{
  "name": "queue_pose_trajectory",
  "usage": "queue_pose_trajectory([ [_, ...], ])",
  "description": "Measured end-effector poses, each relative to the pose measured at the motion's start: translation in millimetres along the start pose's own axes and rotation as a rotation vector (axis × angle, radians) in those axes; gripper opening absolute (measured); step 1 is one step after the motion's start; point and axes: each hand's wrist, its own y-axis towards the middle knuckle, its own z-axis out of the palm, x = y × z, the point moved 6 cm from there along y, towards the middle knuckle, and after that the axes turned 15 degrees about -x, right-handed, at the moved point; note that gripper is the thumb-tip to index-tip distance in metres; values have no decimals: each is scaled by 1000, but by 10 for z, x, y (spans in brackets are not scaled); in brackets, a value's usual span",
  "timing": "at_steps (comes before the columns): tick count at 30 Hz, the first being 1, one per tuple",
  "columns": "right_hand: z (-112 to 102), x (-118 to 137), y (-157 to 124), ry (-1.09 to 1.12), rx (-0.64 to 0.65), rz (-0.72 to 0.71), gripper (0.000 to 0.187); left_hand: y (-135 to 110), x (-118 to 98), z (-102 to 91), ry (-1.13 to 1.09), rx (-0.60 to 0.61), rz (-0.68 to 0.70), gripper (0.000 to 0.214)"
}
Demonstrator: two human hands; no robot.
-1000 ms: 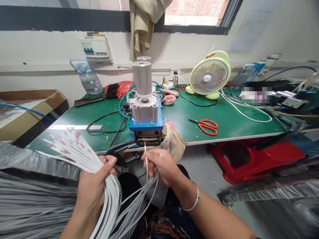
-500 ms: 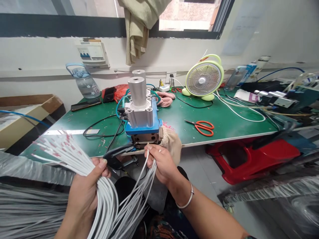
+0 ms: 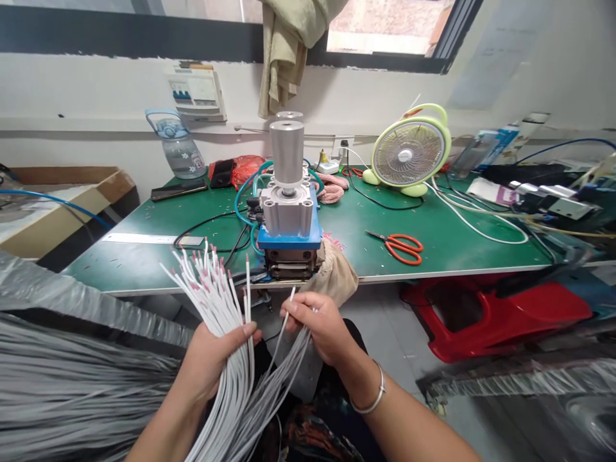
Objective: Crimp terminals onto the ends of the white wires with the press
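Observation:
A thick bundle of white cables (image 3: pixel 224 321) with reddish ends is gripped in my left hand (image 3: pixel 216 356), the ends fanning upward toward the bench. My right hand (image 3: pixel 317 324) pinches one white cable (image 3: pixel 289 307) between thumb and fingers, its tip pointing up, while more cables hang from the same hand. Just beyond my hands, at the bench edge, stands a pneumatic press (image 3: pixel 289 215) with silver cylinders on a blue plate. The cable tip in my right hand is below the press and apart from it.
On the green bench (image 3: pixel 346 250) lie orange-handled scissors (image 3: pixel 403 248), a phone (image 3: pixel 179 189) and a ruler (image 3: pixel 144 239). A green fan (image 3: pixel 409 156) and a water bottle (image 3: pixel 180 151) stand behind. A cloth bag (image 3: pixel 337 273) hangs beside the press; a red stool (image 3: pixel 500 314) is at right.
My left hand has moved right with the bundle, bringing its ends close to the press. My right hand has drawn back from the press, taking the single cable's tip away from it.

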Motion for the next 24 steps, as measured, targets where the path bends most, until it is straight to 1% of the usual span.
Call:
queue_pose_trajectory([
  [3, 42, -8, 10, 83, 25, 40, 22, -12, -17, 41, 143, 58, 151, 22],
  [6, 122, -78, 22, 35, 76, 106, 28, -35, -19, 72, 353, 103, 337, 20],
  [8, 144, -101, 46, 26, 53, 113, 27, -42, -6, 66, 440, 112, 384, 20],
  [11, 129, -95, 90, 164, -35, 161, 22, -34, -13, 36, 452, 120, 360, 18],
  [14, 120, -57, 125, 297, -81, 225, 19, -14, -80, -15, 308, 68, 292, 19],
  [18, 98, -14, 196, 386, -131, 253, 19, -18, -145, -16, 150, 32, 207, 22],
  [21, 88, -20, 243, 409, -117, 245, 20, -28, -149, 2, 105, 25, 160, 24],
  [24, 61, -12, 240, 361, -61, 178, 21, -9, -116, -6, 56, 12, 98, 27],
])
